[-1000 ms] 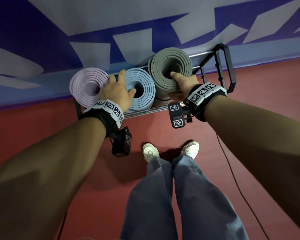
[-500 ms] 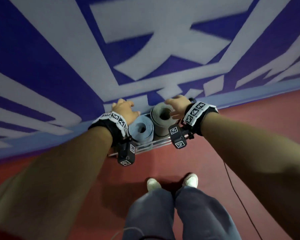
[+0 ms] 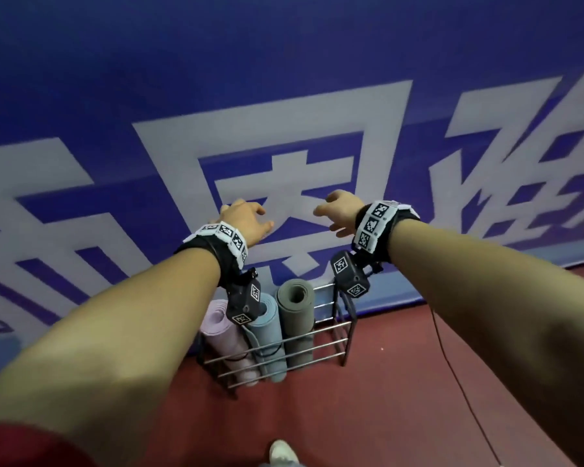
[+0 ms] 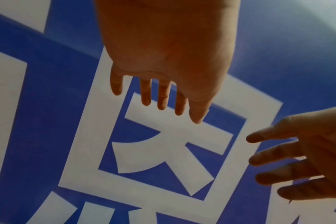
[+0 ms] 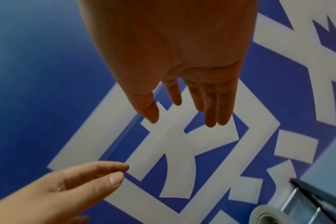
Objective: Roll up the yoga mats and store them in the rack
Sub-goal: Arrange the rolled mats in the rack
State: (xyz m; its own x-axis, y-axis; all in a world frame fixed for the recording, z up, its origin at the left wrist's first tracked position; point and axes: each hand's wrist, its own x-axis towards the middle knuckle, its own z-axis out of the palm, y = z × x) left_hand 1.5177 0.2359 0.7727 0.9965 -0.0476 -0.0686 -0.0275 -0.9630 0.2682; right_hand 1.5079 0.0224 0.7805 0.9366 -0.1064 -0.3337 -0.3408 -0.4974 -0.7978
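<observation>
Three rolled mats stand upright in a metal wire rack (image 3: 334, 345) against the wall: a pink mat (image 3: 221, 335), a light blue mat (image 3: 267, 335) and a grey mat (image 3: 295, 318). The grey roll's top (image 5: 267, 216) also shows in the right wrist view. My left hand (image 3: 246, 219) and right hand (image 3: 338, 210) are raised well above the rack, apart from the mats. Both hold nothing, with fingers (image 4: 163, 97) loosely extended; the right hand's fingers (image 5: 209, 106) are straight too.
A blue wall banner (image 3: 284, 96) with large white characters fills the background. The floor (image 3: 418, 382) is dark red. A thin black cable (image 3: 452, 365) runs across the floor at the right. One white shoe (image 3: 282, 453) shows at the bottom edge.
Both hands have let go of the mat tops and risen away from the rack. The view has lifted, so the rack now sits lower and farther off.
</observation>
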